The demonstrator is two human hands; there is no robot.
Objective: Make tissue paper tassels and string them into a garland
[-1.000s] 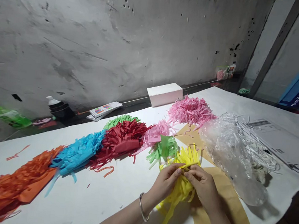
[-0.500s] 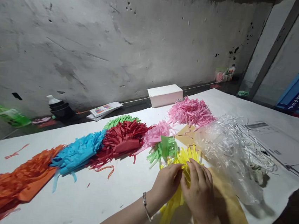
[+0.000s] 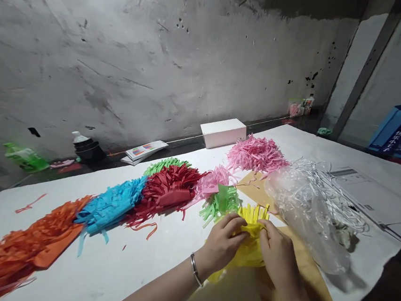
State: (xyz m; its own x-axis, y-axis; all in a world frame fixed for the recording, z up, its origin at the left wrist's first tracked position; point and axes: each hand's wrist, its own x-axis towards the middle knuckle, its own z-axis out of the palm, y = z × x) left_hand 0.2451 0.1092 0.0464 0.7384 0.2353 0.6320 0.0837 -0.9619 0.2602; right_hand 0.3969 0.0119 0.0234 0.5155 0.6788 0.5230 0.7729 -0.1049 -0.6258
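Yellow fringed tissue paper (image 3: 252, 250) is held between my two hands over the front of the table. My left hand (image 3: 222, 243), with a silver bracelet at its wrist, pinches the paper's left side. On the right side my right hand (image 3: 278, 250) grips it between thumb and fingers. Cut yellow strips point away from me beyond the fingers, and an uncut band hangs toward me. Just behind lies a green fringed paper piece (image 3: 224, 200). Brown paper (image 3: 303, 260) lies partly under my right forearm.
Leftward run dark red (image 3: 172, 185), blue (image 3: 112, 203) and orange (image 3: 31, 243) fringed paper bundles. Pink fringe (image 3: 257, 153) sits behind, near a white box (image 3: 223, 133). At right are a clear plastic bag (image 3: 304, 212) with white strings and flat cardboard (image 3: 366, 192).
My hands have drawn apart and opened out the yellow paper between them. Its long hanging strips no longer show in front. The camera view has shifted slightly.
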